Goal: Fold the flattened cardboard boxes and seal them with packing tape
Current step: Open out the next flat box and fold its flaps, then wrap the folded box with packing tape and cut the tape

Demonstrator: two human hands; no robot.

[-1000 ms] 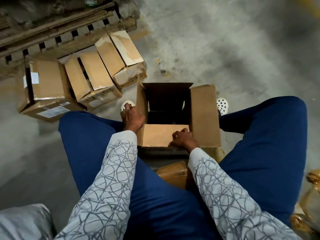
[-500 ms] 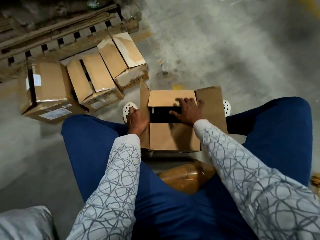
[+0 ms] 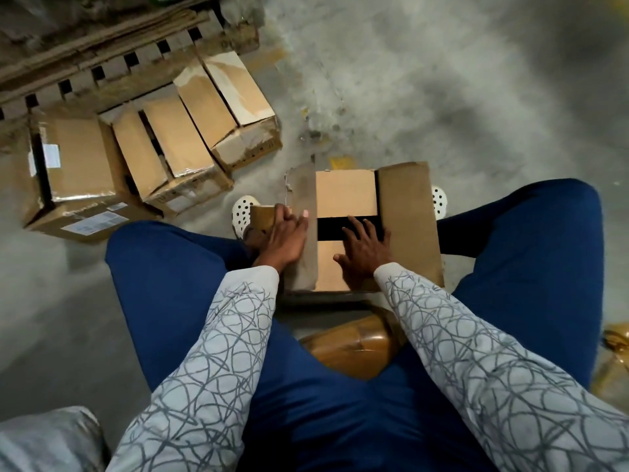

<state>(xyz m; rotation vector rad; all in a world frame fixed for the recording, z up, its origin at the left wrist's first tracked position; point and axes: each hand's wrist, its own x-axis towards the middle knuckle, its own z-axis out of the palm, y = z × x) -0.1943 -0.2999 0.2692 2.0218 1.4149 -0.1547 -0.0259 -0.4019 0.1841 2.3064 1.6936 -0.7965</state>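
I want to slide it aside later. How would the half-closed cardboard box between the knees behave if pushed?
The cardboard box is probably light: no contents show through the dark gap between its flaps. It would likely slide on the concrete floor rather than tip. The untaped flaps may spring up once the right hand lifts.

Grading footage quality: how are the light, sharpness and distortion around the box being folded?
Head view: dim, warm light; the brown cardboard box, left hand gripping a brown tape roll and flat right hand look fairly sharp; grey concrete floor upper right is smeared; the flap gap is solid black; wide-angle bends the edges.
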